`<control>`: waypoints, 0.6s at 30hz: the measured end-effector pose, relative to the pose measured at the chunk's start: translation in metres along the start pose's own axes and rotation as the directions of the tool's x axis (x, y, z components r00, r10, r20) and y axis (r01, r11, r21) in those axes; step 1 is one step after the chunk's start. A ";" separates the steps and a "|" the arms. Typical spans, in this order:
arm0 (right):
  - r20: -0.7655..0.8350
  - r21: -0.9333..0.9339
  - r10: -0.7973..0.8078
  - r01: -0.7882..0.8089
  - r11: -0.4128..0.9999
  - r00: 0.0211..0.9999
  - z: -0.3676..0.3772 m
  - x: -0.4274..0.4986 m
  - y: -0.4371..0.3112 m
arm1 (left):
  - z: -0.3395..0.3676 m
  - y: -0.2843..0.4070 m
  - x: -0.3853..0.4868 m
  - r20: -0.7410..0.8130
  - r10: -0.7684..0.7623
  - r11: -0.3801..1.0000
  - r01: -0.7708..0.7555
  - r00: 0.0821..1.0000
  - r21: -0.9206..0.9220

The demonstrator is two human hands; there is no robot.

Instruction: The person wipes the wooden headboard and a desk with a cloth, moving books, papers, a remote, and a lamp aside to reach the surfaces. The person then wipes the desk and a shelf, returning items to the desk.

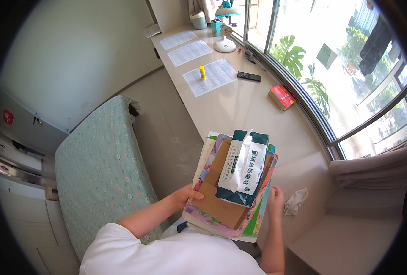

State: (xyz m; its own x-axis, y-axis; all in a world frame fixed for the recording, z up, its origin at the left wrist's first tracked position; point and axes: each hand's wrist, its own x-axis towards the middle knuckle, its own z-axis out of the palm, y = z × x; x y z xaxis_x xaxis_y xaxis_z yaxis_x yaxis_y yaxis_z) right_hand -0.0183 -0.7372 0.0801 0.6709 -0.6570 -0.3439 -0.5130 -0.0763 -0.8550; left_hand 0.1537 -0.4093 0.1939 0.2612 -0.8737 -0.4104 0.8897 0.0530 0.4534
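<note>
My left hand [187, 196] grips the left edge of a stack of books [210, 199], its thumb on top of a brown cover. A dark green and white soft pack of tissues [243, 168] lies on the stack, a white tissue showing at its opening. My right hand [275, 201] is beside the stack's right edge, fingers curled; whether it touches the books cannot be told. To its right a crumpled white tissue [296, 202] lies on the long desk [238, 113].
Farther along the desk are printed sheets [217, 80], a yellow glue stick [202, 73], a black remote control [249, 76], a red-covered book [282, 97] and a white desk lamp [224, 45]. A bed with a floral green cover [100, 161] stands left; a window runs along the right.
</note>
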 end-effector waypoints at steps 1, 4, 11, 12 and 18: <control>0.229 0.368 0.171 -0.248 0.896 0.958 0.019 -0.005 0.012 | 0.003 -0.001 0.005 0.037 -0.024 1.000 0.024 0.999 -0.003; 0.669 0.679 0.089 -0.656 0.329 0.738 0.061 -0.022 -0.007 | 0.015 0.003 -0.004 0.047 -0.005 1.000 0.006 0.999 -0.028; 0.617 0.780 -0.416 -0.587 0.215 0.668 0.018 -0.008 -0.114 | 0.023 0.010 -0.006 -0.030 0.006 1.000 -0.007 1.000 -0.006; 0.619 0.786 -0.407 -0.532 0.316 0.672 0.010 -0.010 -0.121 | 0.023 0.012 -0.008 -0.041 0.000 1.000 0.001 0.999 0.010; 0.482 0.655 -0.190 -0.207 0.727 0.855 0.011 -0.030 -0.145 | 0.022 0.023 -0.004 -0.058 -0.093 0.994 0.096 0.994 0.053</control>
State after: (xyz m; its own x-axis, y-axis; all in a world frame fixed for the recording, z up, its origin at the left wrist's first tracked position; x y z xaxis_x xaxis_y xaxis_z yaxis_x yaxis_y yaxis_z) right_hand 0.0416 -0.6981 0.2106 0.9293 -0.1860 -0.3189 -0.1616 0.5717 -0.8044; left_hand 0.1650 -0.4153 0.2230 0.1986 -0.8454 -0.4958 0.8894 -0.0571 0.4535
